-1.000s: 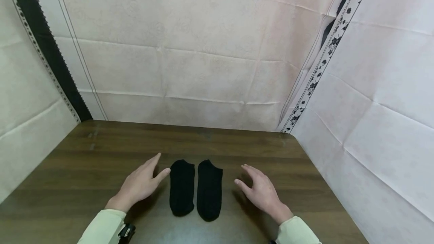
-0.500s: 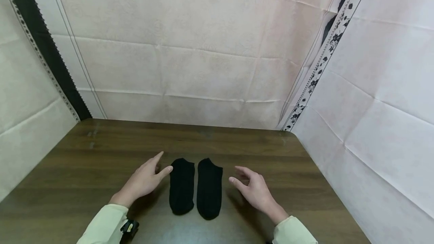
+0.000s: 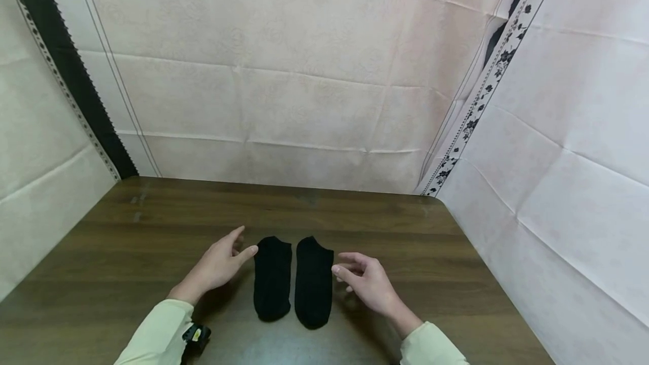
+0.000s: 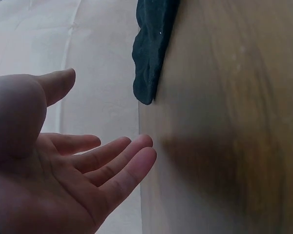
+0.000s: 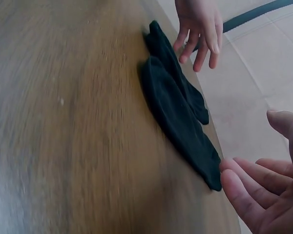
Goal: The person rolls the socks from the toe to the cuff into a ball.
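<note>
Two black ankle socks lie flat side by side on the table, the left sock (image 3: pixel 272 279) and the right sock (image 3: pixel 314 283), a thin gap between them. My left hand (image 3: pixel 215 266) hovers left of the left sock with thumb and fingers spread apart; its thumb tip appears at that sock's upper edge. Nothing is in its palm in the left wrist view, where a dark sock (image 4: pixel 154 48) shows above. Just right of the right sock is my right hand (image 3: pixel 370 286), fingers loosely bent and holding nothing. Whether its fingertips touch the sock cannot be told.
The brown wood-grain table (image 3: pixel 152 241) reaches back to a pale creased cloth (image 3: pixel 304 100). Similar cloth hangs along the left and right sides, the right one (image 3: pixel 568 128) with a dark floral border. A black device (image 3: pixel 196 334) sits at my left wrist.
My right hand has moved left, closer to the right sock, its fingers bending a little more. My left hand has shifted slightly rightward. The socks have stayed in place.
</note>
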### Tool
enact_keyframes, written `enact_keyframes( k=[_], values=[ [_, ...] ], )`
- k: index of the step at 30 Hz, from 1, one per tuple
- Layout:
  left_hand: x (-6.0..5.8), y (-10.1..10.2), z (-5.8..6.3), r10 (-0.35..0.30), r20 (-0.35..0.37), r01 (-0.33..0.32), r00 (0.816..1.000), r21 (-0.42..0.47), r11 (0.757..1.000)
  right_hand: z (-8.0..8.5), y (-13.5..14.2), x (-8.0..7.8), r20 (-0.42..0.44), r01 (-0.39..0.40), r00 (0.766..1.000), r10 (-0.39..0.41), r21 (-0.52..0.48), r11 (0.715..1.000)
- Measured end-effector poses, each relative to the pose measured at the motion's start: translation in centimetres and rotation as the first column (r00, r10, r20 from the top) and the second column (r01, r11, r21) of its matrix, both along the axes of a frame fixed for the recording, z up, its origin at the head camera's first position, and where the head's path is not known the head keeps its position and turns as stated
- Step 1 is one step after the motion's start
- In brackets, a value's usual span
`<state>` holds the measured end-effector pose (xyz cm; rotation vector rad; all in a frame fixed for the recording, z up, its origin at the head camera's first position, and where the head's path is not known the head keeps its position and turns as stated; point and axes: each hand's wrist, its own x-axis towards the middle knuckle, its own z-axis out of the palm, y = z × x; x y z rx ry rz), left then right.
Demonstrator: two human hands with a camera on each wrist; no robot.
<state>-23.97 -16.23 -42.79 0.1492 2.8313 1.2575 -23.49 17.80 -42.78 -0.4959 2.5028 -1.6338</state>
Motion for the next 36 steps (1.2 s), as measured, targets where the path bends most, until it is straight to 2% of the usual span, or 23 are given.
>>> enact_keyframes(
  k=[4, 18, 36],
  values=[
    [0.0, 0.0, 0.0, 0.008, 0.014, -0.008, 1.000, 0.021, 1.000, 0.0, -0.7, 0.3, 0.023, -0.019, 1.000, 0.020, -0.037, 0.999],
    [-0.4, 0.2, -0.1, 0.007, 0.060, -0.011, 0.998, 0.065, 0.998, 0.0, -2.3, 0.6, 0.089, -0.097, 0.991, 0.102, -0.063, 0.993],
    [-0.9, 0.8, -0.1, -0.008, 0.068, 0.001, 0.998, 0.093, 0.996, -0.5, -4.5, 1.0, 0.209, -0.142, 0.962, 0.176, -0.164, 0.976]
  ],
)
